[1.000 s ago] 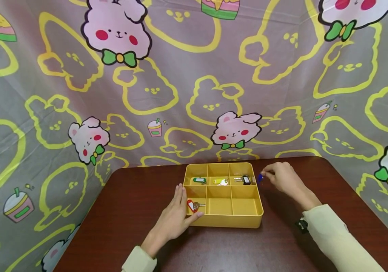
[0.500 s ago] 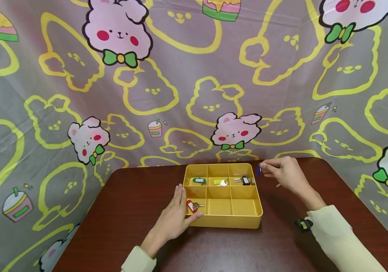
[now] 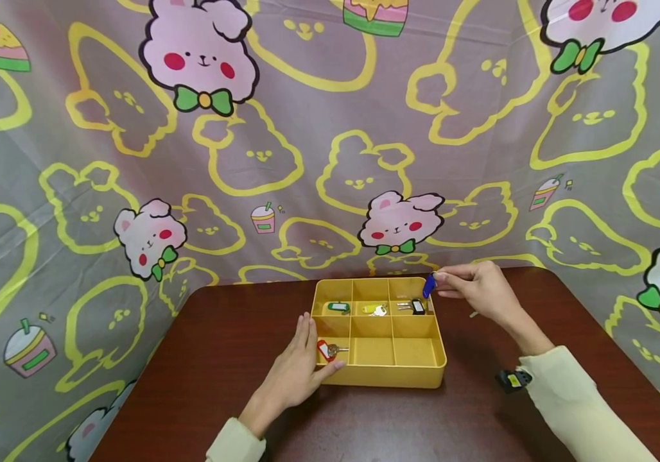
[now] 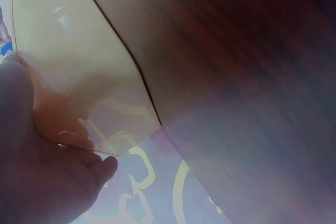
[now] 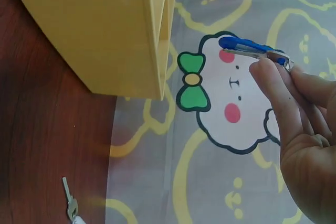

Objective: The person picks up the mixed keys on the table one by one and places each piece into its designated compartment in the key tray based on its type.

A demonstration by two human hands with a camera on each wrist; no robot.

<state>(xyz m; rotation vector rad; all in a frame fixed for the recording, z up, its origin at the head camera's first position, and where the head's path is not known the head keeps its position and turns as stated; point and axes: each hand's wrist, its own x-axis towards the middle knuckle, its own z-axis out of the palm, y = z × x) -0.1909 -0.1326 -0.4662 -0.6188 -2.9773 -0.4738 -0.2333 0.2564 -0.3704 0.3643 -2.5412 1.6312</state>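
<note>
My right hand [image 3: 483, 292] pinches a blue key tag [image 3: 429, 286] by its ring end, above the back right corner of a yellow divided box [image 3: 384, 376]. In the right wrist view, the blue key tag [image 5: 244, 44] has metal along it, and the hand [image 5: 299, 114] grips it above rim height. My left hand [image 3: 292, 369] rests against the box's left side and front corner, fingers straight. Key tags lie inside: green [image 3: 338, 307] back left, yellow [image 3: 374, 309] back middle, black [image 3: 418, 307] back right, red [image 3: 327, 350] front left.
A loose key [image 5: 71, 208] lies on the dark wooden table [image 3: 203, 359], right of the box and partly under the right hand in the head view. Patterned cloth [image 3: 307, 160] hangs behind the table and at both sides.
My right hand has lifted the blue key tag and moved it left, from beside the box to above its back right corner. The left hand and box stay in place.
</note>
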